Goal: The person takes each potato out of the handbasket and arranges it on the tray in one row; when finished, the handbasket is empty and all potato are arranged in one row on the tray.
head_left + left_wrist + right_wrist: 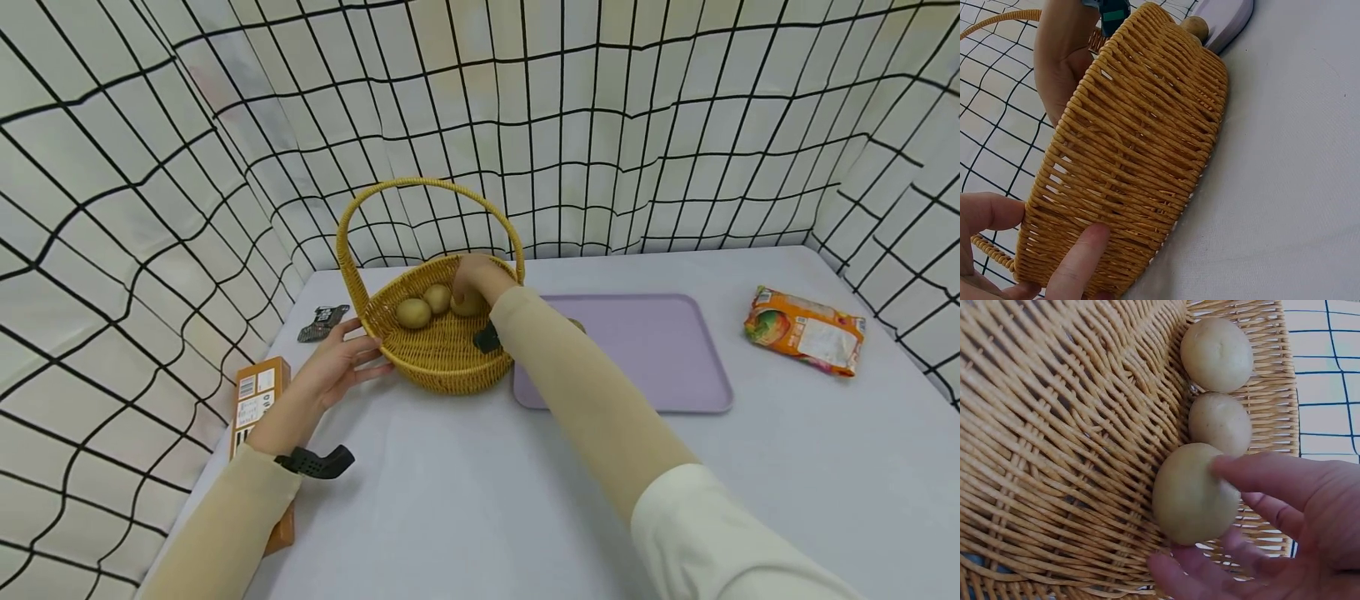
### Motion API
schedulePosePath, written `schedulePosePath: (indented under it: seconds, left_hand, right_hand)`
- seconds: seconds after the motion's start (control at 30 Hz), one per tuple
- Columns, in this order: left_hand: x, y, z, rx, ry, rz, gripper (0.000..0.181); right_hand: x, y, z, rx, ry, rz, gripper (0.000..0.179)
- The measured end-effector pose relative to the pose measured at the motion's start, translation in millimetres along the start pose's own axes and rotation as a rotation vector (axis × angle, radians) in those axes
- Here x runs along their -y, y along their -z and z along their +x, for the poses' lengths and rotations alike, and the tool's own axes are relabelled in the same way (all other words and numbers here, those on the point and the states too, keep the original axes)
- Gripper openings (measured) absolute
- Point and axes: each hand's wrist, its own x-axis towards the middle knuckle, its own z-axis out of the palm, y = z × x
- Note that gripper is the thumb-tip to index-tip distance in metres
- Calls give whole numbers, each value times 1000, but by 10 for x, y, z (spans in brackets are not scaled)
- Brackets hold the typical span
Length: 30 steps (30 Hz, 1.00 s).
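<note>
A yellow wicker basket (450, 367) with a tall arched handle stands left of centre. My left hand (341, 367) touches its left side; in the left wrist view the fairly straight, spread fingers (1082, 262) rest against the weave and rim. Inside the basket, my right hand (480, 279) holds a potato (1194, 494), thumb on one side and fingers round the other. Two more potatoes, one large (1216, 355) and one smaller (1219, 422), lie in a row beside it along the basket wall. Another potato (1195, 28) shows by the tray, mostly hidden by my right forearm in the head view.
Right of the basket lies a flat purple tray (645, 350). An orange packet (806, 329) is at the far right. A small black packet (324, 323) and an orange-brown box (258, 387) lie on the left. Black netting (570, 137) encloses the back and sides.
</note>
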Motion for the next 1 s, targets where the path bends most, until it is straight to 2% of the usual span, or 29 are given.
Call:
schedulePosePath:
  seconds: [0.07,0.13,0.17,0.23,0.33,0.6,0.8,1.0]
  left_hand:
    - [-2,-8,2,-1,1,3,82]
    - [-3,-11,7,-1,1,5,82]
    - [-3,-12,8,0,1,5,82]
    - [-5,-13,9,-1,2,3,81]
    - [-10,-18,8,-2,7,0,81]
    - [-16,-33,7,-3,15,-5,81]
    - [-22,-38,3,-6,17,-4,82]
    - [-24,-38,-7,-7,27,-9,81]
  right_hand:
    - [-1,-5,11,44,-36,18,5]
    - [-18,-3,-10,81,-71,102,3]
    - [-26,-4,-17,79,-92,163,10]
    - [-40,-11,-24,76,-124,239,15]
    - [-52,-20,-34,56,-153,317,24]
    - [-47,-37,-91,39,-136,303,28]
    - [-7,-39,-128,6,-89,275,12]
    - [58,-73,-153,-23,-42,307,23]
